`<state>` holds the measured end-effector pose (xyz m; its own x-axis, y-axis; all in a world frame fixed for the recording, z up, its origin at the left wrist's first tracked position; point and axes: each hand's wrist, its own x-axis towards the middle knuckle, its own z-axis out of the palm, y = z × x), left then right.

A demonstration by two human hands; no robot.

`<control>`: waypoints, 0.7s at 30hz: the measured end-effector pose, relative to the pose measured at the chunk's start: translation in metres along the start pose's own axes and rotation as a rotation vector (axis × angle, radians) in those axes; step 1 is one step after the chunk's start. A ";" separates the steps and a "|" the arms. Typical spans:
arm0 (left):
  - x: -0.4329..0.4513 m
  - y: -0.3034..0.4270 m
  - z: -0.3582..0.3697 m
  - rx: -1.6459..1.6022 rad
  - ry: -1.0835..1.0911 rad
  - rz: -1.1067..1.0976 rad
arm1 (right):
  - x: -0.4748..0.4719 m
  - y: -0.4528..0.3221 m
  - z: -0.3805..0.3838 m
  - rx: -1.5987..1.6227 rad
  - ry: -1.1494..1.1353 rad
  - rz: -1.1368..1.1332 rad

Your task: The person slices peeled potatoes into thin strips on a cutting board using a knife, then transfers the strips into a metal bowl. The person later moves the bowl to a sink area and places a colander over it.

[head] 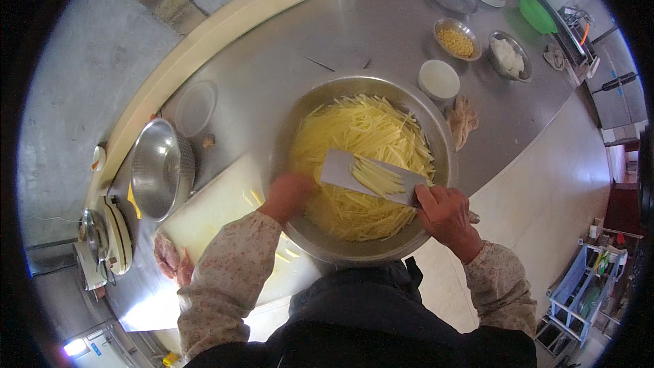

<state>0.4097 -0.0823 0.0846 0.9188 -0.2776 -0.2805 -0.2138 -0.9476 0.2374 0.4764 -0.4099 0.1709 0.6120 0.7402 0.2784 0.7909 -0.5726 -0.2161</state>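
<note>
My right hand [447,217] is closed around the handle of a cleaver [340,169], whose broad blade lies flat over a large metal basin [444,128]. Several pale yellow strips [377,176] rest on the blade. Under it, the basin is filled with many more thin yellow shreds, likely potato [378,122]. At the basin's left rim is my left hand [290,195], blurred, its fingers over the shreds; whether it holds anything is not plain. A white cutting board [219,204] with a few stray strips lies to the left, partly beneath my left sleeve.
Raw meat [172,258] lies by the board's left edge, below a perforated metal colander [156,168]. Beyond the basin's right side are a glove [462,120], a white bowl [439,79], a bowl of yellow kernels [456,41] and a bowl of white pieces [508,56].
</note>
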 end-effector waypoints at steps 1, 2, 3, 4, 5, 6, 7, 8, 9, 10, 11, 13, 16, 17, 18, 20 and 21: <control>0.001 0.000 -0.002 -0.026 0.011 -0.071 | 0.000 0.005 -0.002 -0.021 0.007 -0.034; 0.000 0.001 -0.005 -0.053 0.022 -0.141 | 0.000 0.009 -0.003 -0.048 0.033 -0.069; 0.000 0.001 -0.009 -0.080 0.033 -0.212 | 0.000 0.013 -0.004 -0.043 -0.001 -0.072; 0.000 0.002 -0.012 -0.099 0.131 -0.210 | 0.000 0.017 -0.006 -0.043 -0.016 -0.077; 0.001 0.004 -0.016 -0.118 0.229 -0.209 | -0.001 0.020 -0.007 -0.041 -0.013 -0.089; 0.001 0.006 -0.019 -0.127 0.310 -0.206 | -0.001 0.024 -0.008 -0.051 -0.029 -0.100; 0.002 0.009 -0.023 -0.166 0.357 -0.244 | 0.000 0.027 -0.009 -0.058 -0.027 -0.115; 0.005 0.011 -0.027 -0.196 0.383 -0.279 | 0.000 0.029 -0.009 -0.073 -0.046 -0.110; 0.008 0.014 -0.030 -0.215 0.395 -0.307 | 0.000 0.031 -0.009 -0.074 -0.037 -0.124; 0.010 0.017 -0.034 -0.318 0.415 -0.347 | 0.000 0.033 -0.008 -0.083 -0.049 -0.118; 0.012 0.020 -0.037 -0.410 0.419 -0.382 | 0.000 0.034 -0.008 -0.089 -0.046 -0.120; 0.013 0.027 -0.043 -0.706 0.388 -0.449 | -0.001 0.036 -0.007 -0.086 -0.102 -0.134; 0.016 0.036 -0.050 -1.143 0.322 -0.466 | -0.003 0.039 -0.006 -0.076 -0.146 -0.133; 0.016 0.039 -0.053 -1.175 0.326 -0.435 | -0.004 0.039 -0.006 -0.076 -0.155 -0.124; 0.016 0.041 -0.056 -1.216 0.292 -0.431 | -0.005 0.040 -0.006 -0.073 -0.154 -0.121; 0.012 0.050 -0.062 -1.051 0.322 -0.367 | -0.005 0.040 -0.006 -0.088 -0.134 -0.109; 0.010 0.056 -0.065 -0.974 0.314 -0.344 | -0.005 0.040 -0.006 -0.090 -0.149 -0.112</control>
<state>0.4288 -0.1278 0.1557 0.9528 0.1641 -0.2553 0.3006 -0.3951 0.8681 0.5053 -0.4382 0.1662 0.5184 0.8413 0.1535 0.8551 -0.5077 -0.1054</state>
